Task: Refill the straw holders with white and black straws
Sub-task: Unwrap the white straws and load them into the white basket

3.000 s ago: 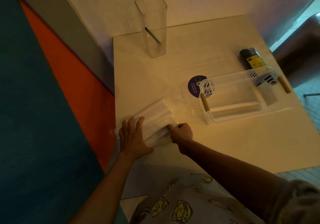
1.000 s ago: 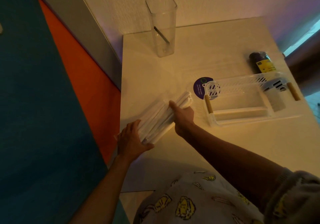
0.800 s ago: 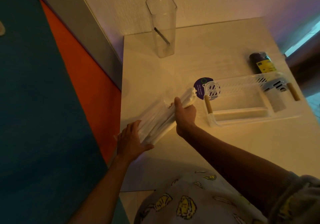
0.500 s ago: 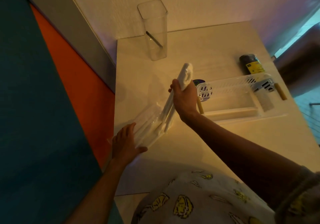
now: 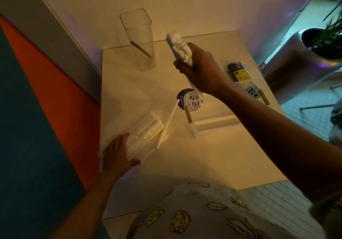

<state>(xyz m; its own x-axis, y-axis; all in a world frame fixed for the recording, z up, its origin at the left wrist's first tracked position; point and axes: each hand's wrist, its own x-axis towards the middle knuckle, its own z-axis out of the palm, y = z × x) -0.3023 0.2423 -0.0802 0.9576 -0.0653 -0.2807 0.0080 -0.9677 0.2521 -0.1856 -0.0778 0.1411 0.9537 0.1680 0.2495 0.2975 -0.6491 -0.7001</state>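
My right hand point(image 5: 200, 70) grips a bundle of white straws point(image 5: 178, 48), held upright in the air to the right of the tall clear holder point(image 5: 138, 40). That holder stands at the table's back left and has one black straw point(image 5: 141, 49) leaning inside. My left hand point(image 5: 116, 152) rests flat on the clear plastic pack of white straws point(image 5: 146, 134) lying near the table's left edge. One loose white straw point(image 5: 172, 113) sticks out of the pack's open end. A pack of black straws point(image 5: 238, 72) with a yellow label lies at the back right.
A white slotted basket point(image 5: 212, 124) with wooden handles lies on the white table point(image 5: 203, 155), partly behind my right arm. A round purple sticker point(image 5: 182, 98) shows beside it. A wall runs along the left and back. A metal planter point(image 5: 305, 53) stands past the table's right edge.
My right hand has pulled a bundle of white straws out of the pack and lifted it up and back toward the clear holder. My left hand stayed on the pack.
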